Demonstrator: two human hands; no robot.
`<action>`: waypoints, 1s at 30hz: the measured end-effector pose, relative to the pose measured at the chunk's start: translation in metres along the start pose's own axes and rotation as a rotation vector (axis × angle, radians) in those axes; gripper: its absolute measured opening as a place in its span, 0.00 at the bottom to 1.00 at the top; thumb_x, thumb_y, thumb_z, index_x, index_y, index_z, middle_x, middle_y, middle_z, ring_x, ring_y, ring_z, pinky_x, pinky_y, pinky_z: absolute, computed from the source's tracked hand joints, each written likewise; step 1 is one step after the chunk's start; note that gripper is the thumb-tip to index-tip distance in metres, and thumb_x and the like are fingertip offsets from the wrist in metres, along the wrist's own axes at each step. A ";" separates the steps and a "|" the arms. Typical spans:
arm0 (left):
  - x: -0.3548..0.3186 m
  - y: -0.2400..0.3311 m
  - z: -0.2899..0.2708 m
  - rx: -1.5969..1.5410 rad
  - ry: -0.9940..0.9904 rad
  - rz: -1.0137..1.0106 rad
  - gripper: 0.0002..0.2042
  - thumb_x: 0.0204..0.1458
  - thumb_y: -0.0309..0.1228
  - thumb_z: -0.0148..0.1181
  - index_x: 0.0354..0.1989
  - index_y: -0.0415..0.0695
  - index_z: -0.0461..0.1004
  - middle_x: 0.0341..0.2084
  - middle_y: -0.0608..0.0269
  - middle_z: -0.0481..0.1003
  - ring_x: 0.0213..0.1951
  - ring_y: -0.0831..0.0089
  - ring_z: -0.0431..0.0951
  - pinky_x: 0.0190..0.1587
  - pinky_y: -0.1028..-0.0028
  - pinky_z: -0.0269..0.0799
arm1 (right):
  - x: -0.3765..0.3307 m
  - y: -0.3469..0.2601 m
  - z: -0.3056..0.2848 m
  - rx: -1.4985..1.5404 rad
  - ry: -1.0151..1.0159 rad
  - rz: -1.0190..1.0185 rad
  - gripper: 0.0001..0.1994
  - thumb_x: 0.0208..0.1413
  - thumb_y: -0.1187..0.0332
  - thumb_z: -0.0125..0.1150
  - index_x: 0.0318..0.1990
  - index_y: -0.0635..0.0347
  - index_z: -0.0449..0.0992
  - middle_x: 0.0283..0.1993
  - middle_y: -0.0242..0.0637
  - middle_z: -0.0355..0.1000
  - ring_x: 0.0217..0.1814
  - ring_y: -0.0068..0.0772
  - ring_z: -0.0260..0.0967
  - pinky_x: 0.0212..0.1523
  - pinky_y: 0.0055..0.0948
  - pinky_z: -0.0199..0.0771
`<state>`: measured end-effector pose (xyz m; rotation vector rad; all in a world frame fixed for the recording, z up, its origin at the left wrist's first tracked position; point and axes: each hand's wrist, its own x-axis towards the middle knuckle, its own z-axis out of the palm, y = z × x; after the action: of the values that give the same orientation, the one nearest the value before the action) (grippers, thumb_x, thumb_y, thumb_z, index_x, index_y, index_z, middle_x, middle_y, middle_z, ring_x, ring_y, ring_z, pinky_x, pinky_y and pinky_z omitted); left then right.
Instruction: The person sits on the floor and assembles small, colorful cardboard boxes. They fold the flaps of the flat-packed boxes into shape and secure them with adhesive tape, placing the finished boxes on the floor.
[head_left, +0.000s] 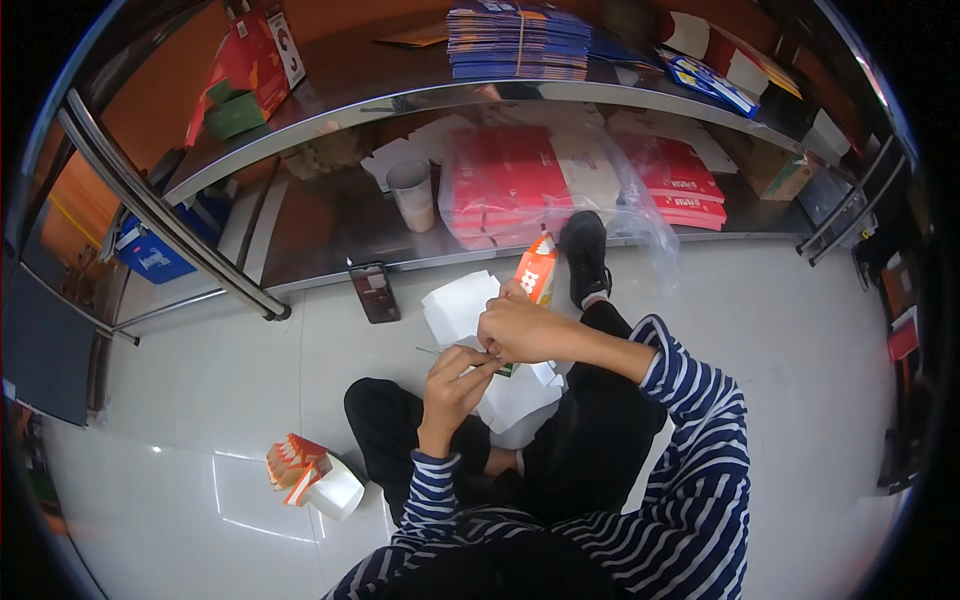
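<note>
The left hand (pixel 452 385) rises from a striped sleeve over the person's lap, fingers curled shut around a thin strip (pixel 445 352) that runs roughly left to right, its free end pointing left. The right hand (pixel 520 328), its forearm coming in from the right and bent at the elbow, is closed in a grip on an orange-and-white carton (pixel 537 270), which stands tilted with its long axis running up and away from the hands toward the shelf. Beneath them lie flat white carton blanks (pixel 458 305). On the floor to the left sits a stack of folded cartons (pixel 312 476). Farther off, a phone (pixel 375 291) and a paper cup (pixel 412 193) rest on the lower shelf (pixel 330 235).
</note>
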<state>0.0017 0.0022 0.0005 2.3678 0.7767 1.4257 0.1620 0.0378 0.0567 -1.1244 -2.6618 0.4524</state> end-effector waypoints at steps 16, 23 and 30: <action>-0.001 -0.004 -0.006 -0.085 0.035 -0.136 0.08 0.32 0.18 0.62 0.25 0.39 0.77 0.24 0.62 0.76 0.27 0.68 0.74 0.31 0.75 0.70 | -0.003 0.005 0.002 -0.027 -0.075 0.015 0.04 0.37 0.73 0.57 0.26 0.58 0.73 0.26 0.40 0.70 0.34 0.38 0.67 0.43 0.33 0.51; -0.003 -0.007 -0.013 -0.021 -0.004 -0.056 0.07 0.33 0.19 0.62 0.25 0.40 0.76 0.23 0.63 0.74 0.28 0.68 0.74 0.30 0.74 0.70 | 0.002 -0.002 -0.004 0.000 -0.136 0.144 0.05 0.36 0.75 0.58 0.25 0.59 0.76 0.25 0.38 0.72 0.35 0.35 0.68 0.44 0.33 0.53; -0.005 -0.007 -0.017 0.025 -0.079 0.075 0.07 0.34 0.21 0.62 0.25 0.39 0.74 0.24 0.63 0.74 0.28 0.67 0.74 0.27 0.74 0.70 | 0.002 -0.006 -0.008 -0.047 -0.161 0.216 0.05 0.34 0.75 0.59 0.24 0.59 0.76 0.25 0.36 0.72 0.35 0.33 0.69 0.44 0.33 0.54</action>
<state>-0.0174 0.0042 0.0012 2.4806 0.6967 1.3488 0.1597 0.0370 0.0662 -1.4559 -2.7095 0.5420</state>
